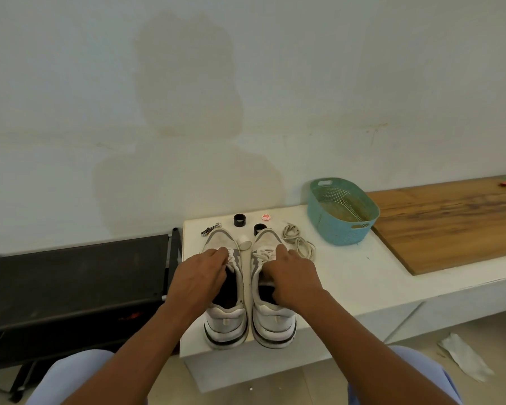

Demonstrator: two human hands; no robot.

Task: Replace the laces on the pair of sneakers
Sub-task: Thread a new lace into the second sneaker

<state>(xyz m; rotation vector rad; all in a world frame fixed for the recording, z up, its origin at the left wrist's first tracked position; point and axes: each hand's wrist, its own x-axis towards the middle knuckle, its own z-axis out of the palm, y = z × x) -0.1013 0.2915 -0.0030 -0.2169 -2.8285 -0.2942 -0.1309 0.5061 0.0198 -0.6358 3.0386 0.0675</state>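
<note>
In the head view, two sneakers are being kept side by side on a white bench [348,276], heels toward the person and toes toward the wall. The left sneaker [225,314] is being covered over its lacing by the left hand [200,276], and the right sneaker [273,314] is being covered in the same way by the right hand [292,274]. The hands are being held apart, one on each shoe. The fingers are being bent down onto the laces near the tongues, but whether a lace is really being pinched cannot be told, because the fingertips are hidden.

The old laces [265,254] are still being carried in the eyelets, so the task is judged to be at its very start. A loose bundle of cord, likely the new laces [300,244], is lying just beside the right toe. A teal basket [343,211] is standing further right, next to a wooden board [450,220]. Two small black rings [239,220], a white cap [245,244] and a metal clip [211,229] are lying near the toes.

For doing this step well, one shoe at a time is being advised: the shoe should be steadied with one hand while the knot is loosened with the other. The lace should then be drawn out crossing by crossing from the top, not pulled hard, so that the eyelets are not strained.
</note>
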